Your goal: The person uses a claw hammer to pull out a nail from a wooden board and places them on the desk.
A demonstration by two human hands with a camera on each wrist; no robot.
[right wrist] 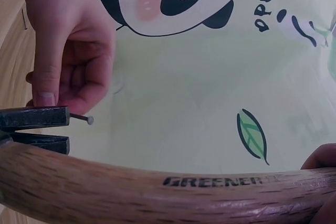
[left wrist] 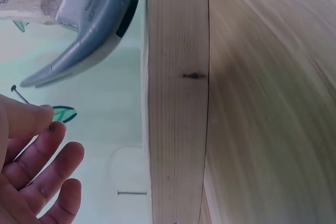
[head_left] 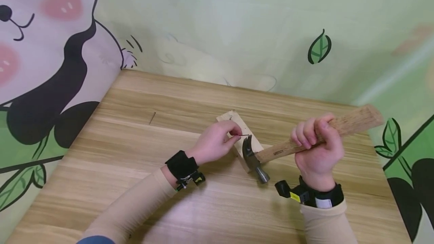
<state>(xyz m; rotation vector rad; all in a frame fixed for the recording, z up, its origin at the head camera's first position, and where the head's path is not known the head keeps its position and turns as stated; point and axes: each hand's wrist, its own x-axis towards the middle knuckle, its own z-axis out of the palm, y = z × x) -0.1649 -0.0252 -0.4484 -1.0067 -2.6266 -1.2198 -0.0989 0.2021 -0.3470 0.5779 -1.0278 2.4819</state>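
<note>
Pinching thin nail (right wrist: 82,118) | gripping wood-handled claw hammer (head_left: 279,151) | pale grained block (left wrist: 176,114)

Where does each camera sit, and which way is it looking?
Head: worn on the head, looking forward and down at the table; the left hand, right hand and sleeves show.
Left wrist: worn on that wrist, looking at the side of the wood block; the left hand's fingers show.
Right wrist: worn on that wrist, looking over the hammer toward the panda picture; a bit of the right hand shows, and the left hand.
Both wrist views share the hammer, the left hand and the nail it pinches.
</note>
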